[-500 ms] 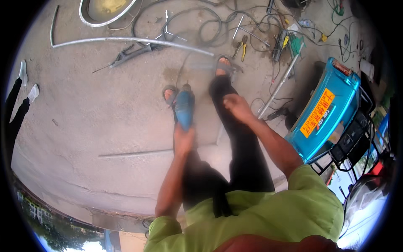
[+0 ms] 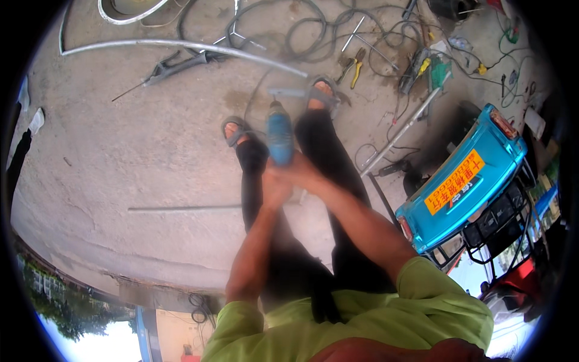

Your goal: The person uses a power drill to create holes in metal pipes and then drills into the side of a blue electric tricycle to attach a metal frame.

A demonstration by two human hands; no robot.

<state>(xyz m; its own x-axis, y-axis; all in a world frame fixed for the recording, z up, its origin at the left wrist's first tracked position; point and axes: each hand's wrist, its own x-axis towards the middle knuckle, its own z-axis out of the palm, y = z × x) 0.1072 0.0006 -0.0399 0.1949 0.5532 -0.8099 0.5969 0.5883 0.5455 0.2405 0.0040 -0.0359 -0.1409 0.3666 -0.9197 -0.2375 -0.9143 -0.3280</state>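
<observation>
Grey concrete ground (image 2: pixel 151 151) spreads beneath a turquoise vehicle (image 2: pixel 467 204) at right and a long bent metal pipe (image 2: pixel 181 43) ahead. Between the person's legs (image 2: pixel 316 130), a blue power drill (image 2: pixel 280 134) points forward, its long axis running away from the body; the left hand (image 2: pixel 275 186) grips its rear end, which the right hand (image 2: pixel 303 172) overlaps, its hold hidden. Beyond the tip lie a blurred grey bar (image 2: pixel 288 93) and yellow-handled pliers (image 2: pixel 357 67).

Top left: ring (image 2: pixel 131 22) on floor (image 2: pixel 151 151) | right of it: three-armed wrench (image 2: pixel 234 32) | farther right: yellow pliers (image 2: pixel 357 72) | right: blue vehicle (image 2: pixel 493 164), orange sticker (image 2: pixel 454 182) on it | far left: bystander's shoe (image 2: pixel 37 121) | lower left: trees (image 2: pixel 66 308)
</observation>
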